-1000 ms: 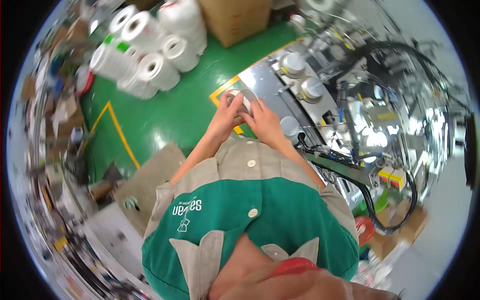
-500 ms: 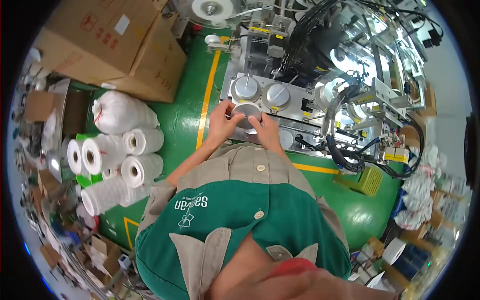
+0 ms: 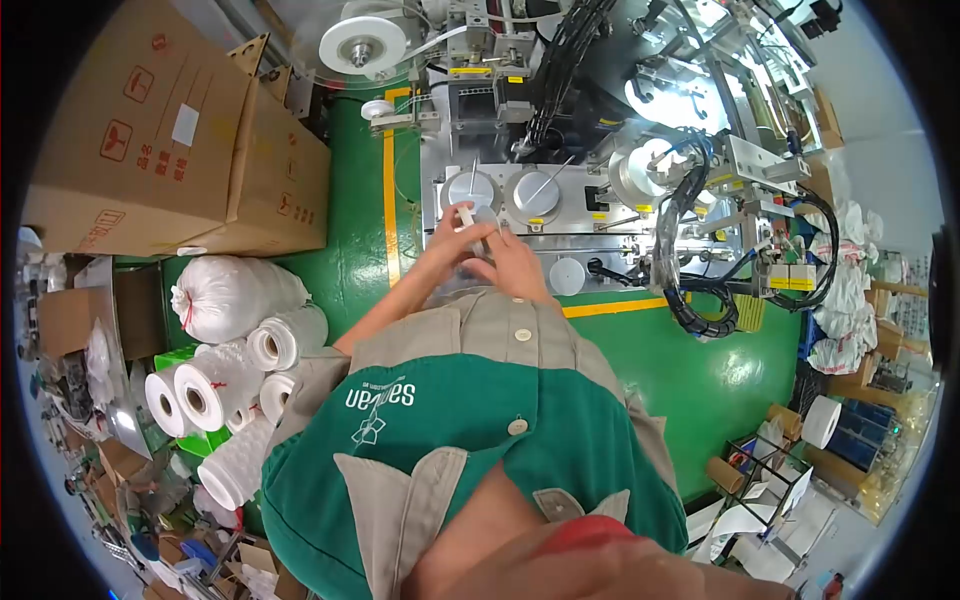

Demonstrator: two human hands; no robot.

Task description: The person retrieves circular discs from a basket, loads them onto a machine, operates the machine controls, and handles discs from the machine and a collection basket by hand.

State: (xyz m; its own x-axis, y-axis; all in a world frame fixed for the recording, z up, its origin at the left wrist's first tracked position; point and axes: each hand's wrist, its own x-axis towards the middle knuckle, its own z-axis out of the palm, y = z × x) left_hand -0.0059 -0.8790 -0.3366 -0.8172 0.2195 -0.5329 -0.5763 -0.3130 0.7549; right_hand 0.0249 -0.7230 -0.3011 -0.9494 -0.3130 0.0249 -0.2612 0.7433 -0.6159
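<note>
My left hand (image 3: 450, 248) and my right hand (image 3: 507, 264) are close together in front of the machine's near edge. Between them is a round grey disc (image 3: 486, 216), now tilted and mostly covered by my fingers. Both hands are closed around it. Just beyond them, two round metal plates, a left one (image 3: 462, 188) and a right one (image 3: 533, 207), sit on the machine bed, each with a thin rod over it. To the right of my right hand lies a flat pale disc (image 3: 567, 277).
A large white reel (image 3: 362, 45) hangs at the machine's back left. Black cable bundles (image 3: 672, 240) drop at the right. Big cardboard boxes (image 3: 190, 130) and wrapped white rolls (image 3: 215, 390) stand on the left. Green floor (image 3: 650, 390) with yellow lines surrounds the machine.
The disc has turned from face-up to tilted. My right hand has shifted closer to my left, and the fingers now overlap it. The whole view has swung slightly.
</note>
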